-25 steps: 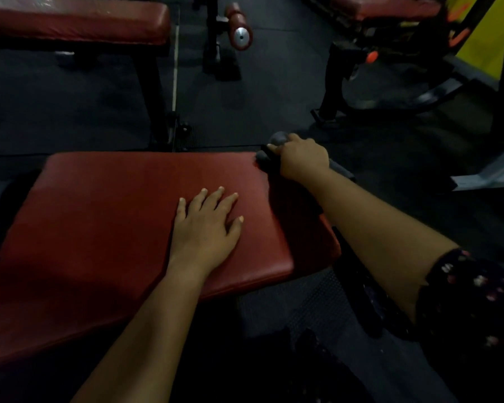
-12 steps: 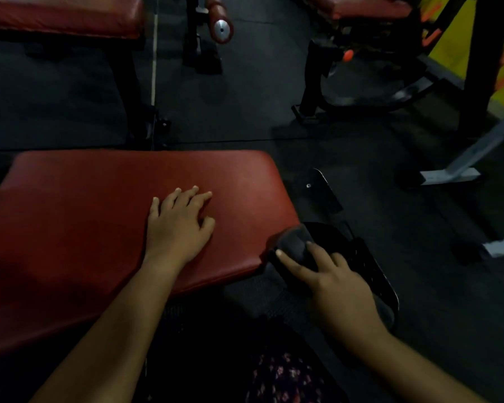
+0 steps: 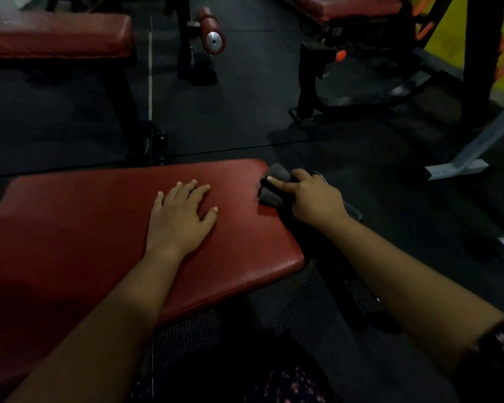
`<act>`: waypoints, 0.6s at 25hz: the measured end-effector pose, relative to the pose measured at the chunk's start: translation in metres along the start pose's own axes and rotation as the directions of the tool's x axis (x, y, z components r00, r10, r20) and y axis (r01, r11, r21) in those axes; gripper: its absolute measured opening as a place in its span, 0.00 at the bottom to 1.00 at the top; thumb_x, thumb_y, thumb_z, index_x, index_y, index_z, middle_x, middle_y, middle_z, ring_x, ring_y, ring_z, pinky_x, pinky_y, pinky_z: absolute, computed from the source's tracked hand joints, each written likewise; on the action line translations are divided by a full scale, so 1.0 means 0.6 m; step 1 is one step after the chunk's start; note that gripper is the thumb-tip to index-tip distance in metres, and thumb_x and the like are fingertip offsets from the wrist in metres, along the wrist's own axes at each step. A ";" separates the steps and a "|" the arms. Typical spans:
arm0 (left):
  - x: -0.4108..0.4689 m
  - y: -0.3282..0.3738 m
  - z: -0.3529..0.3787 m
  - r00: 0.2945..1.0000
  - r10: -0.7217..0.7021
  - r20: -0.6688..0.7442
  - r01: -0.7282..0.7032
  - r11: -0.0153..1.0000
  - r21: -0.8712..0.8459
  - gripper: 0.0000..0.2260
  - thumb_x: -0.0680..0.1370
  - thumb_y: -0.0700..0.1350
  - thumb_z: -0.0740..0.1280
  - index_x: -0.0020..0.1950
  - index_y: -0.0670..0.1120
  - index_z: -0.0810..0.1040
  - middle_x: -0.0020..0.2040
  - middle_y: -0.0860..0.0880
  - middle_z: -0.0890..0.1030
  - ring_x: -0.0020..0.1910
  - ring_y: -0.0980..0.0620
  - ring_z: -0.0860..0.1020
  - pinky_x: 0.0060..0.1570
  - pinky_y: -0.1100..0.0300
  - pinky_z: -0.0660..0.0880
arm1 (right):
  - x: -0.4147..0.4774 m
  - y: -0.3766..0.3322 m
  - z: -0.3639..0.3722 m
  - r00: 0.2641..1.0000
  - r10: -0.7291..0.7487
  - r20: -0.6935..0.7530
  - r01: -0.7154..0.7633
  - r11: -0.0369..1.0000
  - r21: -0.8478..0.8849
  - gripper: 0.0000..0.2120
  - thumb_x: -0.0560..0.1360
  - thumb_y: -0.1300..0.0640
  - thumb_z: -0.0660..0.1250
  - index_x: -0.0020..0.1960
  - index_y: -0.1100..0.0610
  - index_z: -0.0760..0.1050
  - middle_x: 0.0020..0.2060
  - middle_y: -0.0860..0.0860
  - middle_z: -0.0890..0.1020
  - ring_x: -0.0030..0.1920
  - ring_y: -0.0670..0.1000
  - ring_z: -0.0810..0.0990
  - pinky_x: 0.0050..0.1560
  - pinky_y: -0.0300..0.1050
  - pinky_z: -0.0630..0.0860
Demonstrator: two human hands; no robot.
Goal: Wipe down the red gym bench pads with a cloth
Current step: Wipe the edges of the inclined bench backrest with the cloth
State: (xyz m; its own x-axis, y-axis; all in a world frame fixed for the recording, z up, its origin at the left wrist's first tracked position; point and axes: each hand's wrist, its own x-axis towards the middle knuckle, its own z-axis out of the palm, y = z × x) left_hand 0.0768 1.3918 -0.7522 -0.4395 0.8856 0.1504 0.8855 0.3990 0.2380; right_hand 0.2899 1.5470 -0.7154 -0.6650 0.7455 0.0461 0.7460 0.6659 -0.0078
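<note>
— What's over on the left?

— At ten o'clock a second red bench (image 3: pixel 56 36) stands on the dark floor (image 3: pixel 245 112). Below it the red surface (image 3: pixel 70 228) runs from nine o'clock to the centre.

— And the left grip?

— The left grip (image 3: pixel 181 216) lies flat on that surface near the middle. It is released, with its fingers straight and spread toward one o'clock, holding nothing.

— Where's the cloth?

— The grey cloth (image 3: pixel 277 173) is bunched against the surface's far right corner, just right of centre, touching the pad's edge. The right grip (image 3: pixel 314 199) clasps it. Its index finger lies stretched across the bundle and the other fingers curl in; the thumb is hidden.

— Anything further right?

— At twelve o'clock there's a red roller pad (image 3: pixel 211 33), at one o'clock a third red bench (image 3: pixel 346 7), and at three o'clock a white metal foot (image 3: pixel 457 165).
</note>
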 end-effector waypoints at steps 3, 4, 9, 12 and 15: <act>0.004 -0.002 0.002 1.000 0.003 -0.013 -0.003 1.000 0.013 0.26 0.79 0.61 0.55 0.76 0.55 0.64 0.77 0.52 0.63 0.77 0.51 0.56 0.75 0.46 0.51 | 0.094 0.010 0.018 0.999 0.003 0.035 -0.006 0.996 0.086 0.30 0.77 0.53 0.61 0.71 0.27 0.56 0.61 0.49 0.69 0.58 0.58 0.73 0.52 0.54 0.75; 0.004 -0.003 0.004 1.000 0.005 -0.018 -0.005 1.000 0.012 0.26 0.79 0.61 0.56 0.76 0.55 0.64 0.77 0.52 0.63 0.77 0.51 0.56 0.75 0.46 0.51 | 0.120 0.014 0.022 0.998 0.028 0.065 -0.038 0.984 0.171 0.31 0.77 0.55 0.62 0.71 0.27 0.57 0.63 0.49 0.69 0.60 0.58 0.73 0.55 0.55 0.75; 0.002 -0.008 0.004 1.000 0.018 -0.018 -0.018 1.000 -0.007 0.25 0.80 0.60 0.57 0.76 0.55 0.64 0.77 0.52 0.63 0.77 0.51 0.56 0.75 0.46 0.50 | 0.150 0.016 0.053 0.990 0.125 0.064 -0.141 0.863 0.485 0.34 0.76 0.63 0.59 0.73 0.33 0.59 0.69 0.53 0.68 0.65 0.58 0.71 0.62 0.51 0.70; -0.003 -0.006 0.003 0.998 0.058 -0.037 -0.060 0.997 -0.040 0.24 0.80 0.59 0.58 0.75 0.54 0.66 0.76 0.52 0.65 0.77 0.51 0.56 0.76 0.44 0.50 | 0.115 0.027 0.068 0.990 0.111 0.089 -0.143 0.788 0.600 0.36 0.73 0.65 0.60 0.73 0.35 0.61 0.69 0.54 0.70 0.66 0.57 0.72 0.65 0.49 0.70; -0.003 -0.005 -0.001 0.990 0.126 -0.060 -0.130 0.990 -0.062 0.28 0.76 0.63 0.53 0.74 0.55 0.68 0.74 0.53 0.67 0.77 0.51 0.57 0.75 0.43 0.50 | 0.040 0.046 0.082 0.992 0.080 0.095 -0.122 0.750 0.650 0.39 0.71 0.67 0.63 0.74 0.37 0.60 0.69 0.53 0.71 0.68 0.55 0.70 0.67 0.43 0.66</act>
State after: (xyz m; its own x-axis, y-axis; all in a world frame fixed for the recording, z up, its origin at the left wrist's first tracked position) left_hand 0.0747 1.3891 -0.7524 -0.3324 0.9130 0.2363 0.9241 0.2652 0.2752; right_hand 0.2928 1.5848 -0.7636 -0.6040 0.7955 -0.0494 0.6169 0.4273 -0.6610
